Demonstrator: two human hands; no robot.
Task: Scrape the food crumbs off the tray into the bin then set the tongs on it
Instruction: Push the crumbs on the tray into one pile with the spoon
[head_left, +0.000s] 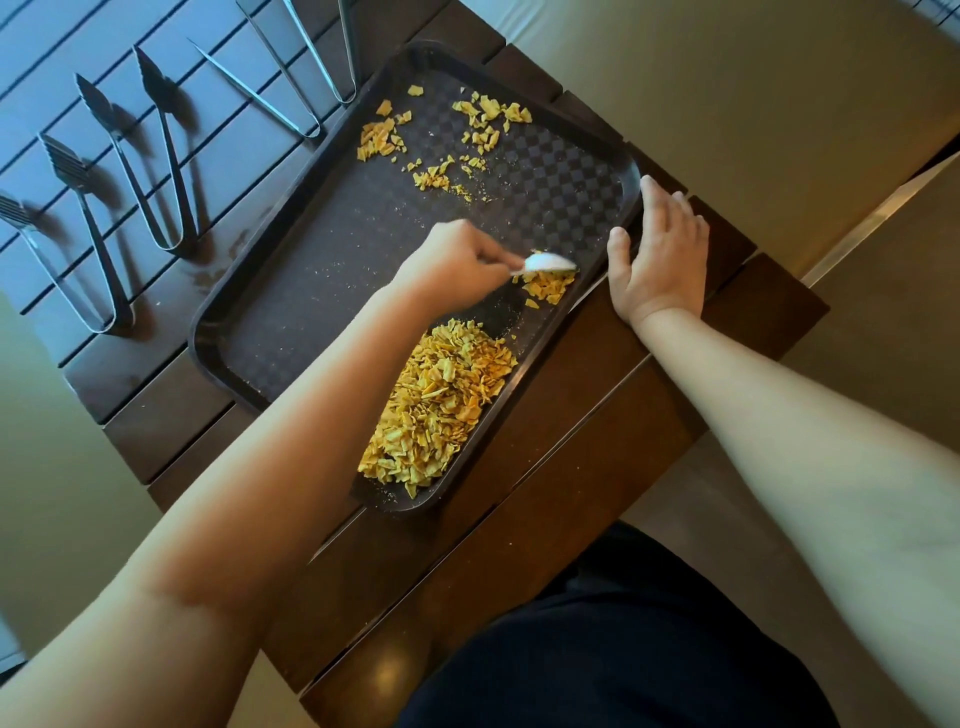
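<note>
Tongs lie on the table at nine o'clock, some cut off at the top edge. My left hand pinches a spoon, handle hidden, against crumbs on the tray. My right hand, fingers straight, presses the three o'clock rim.

The near left part of the tray is covered by the left forearm. The handle of the white utensil is enclosed in the left hand, and its kind cannot be told. Two pairs of tongs are cut off by the top edge, and another pair by the left edge
</note>
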